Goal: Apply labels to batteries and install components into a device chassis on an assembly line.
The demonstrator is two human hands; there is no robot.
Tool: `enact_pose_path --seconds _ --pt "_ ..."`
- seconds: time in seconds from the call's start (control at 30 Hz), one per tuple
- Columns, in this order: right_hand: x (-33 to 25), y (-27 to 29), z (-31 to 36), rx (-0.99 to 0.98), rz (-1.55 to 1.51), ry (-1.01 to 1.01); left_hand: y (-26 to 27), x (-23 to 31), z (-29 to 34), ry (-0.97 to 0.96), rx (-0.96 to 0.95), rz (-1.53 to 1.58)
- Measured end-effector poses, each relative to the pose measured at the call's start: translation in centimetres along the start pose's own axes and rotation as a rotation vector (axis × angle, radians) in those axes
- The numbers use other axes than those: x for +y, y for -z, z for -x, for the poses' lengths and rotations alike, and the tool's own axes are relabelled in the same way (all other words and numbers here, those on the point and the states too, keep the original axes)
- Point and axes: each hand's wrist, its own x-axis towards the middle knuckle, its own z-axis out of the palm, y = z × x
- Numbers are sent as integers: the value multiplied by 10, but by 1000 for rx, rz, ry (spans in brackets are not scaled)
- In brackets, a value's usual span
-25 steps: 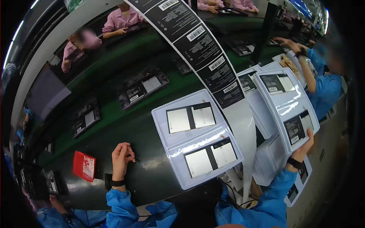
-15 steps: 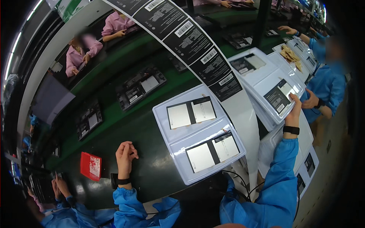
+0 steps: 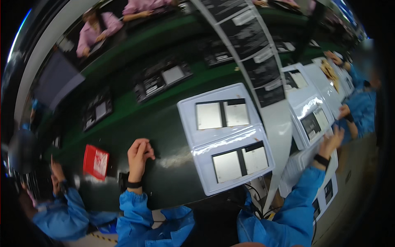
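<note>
My left hand (image 3: pixel 139 159) is over the dark green work surface, fingers loosely curled together, with nothing visible in them. To its right lies a white plastic tray (image 3: pixel 198 161) with two compartments, each holding a flat battery pack (image 3: pixel 227 166) of two silver cells and a black middle strip. My right hand (image 3: pixel 331 145) is blurred, at the right edge of another white tray (image 3: pixel 298 112); its fingers look stretched out and hold nothing I can see. A battery pack (image 3: pixel 314 124) with a black label and a silver part lies in that tray.
A strip of black labels (image 3: pixel 259 49) hangs between the trays. A red box (image 3: pixel 96 162) sits left of my left hand. Device housings (image 3: pixel 163 80) line the green belt beyond. More trays are stacked below right. Co-workers in blue are on both sides, others in pink across.
My right hand has let go of the right-hand tray and moved off its battery pack to the tray's edge. The whole view has shifted and blurred; my left hand stays curled.
</note>
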Motion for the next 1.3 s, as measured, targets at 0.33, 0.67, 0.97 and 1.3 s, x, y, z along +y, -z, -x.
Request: enact_pose_path --seconds 0.33,0.67,0.97,1.3 --pt "-121 -18 153 -941 18 734 -6 -4 -19 13 -90 57" --pt "-51 -142 258 -1237 579 796 94 123 14 -340 203 -306" --pt "17 -113 210 -1335 627 503 304 163 -112 158 602 -1104" --pt "-7 -112 248 -1191 744 442 391 101 -198 481 566 -1198"
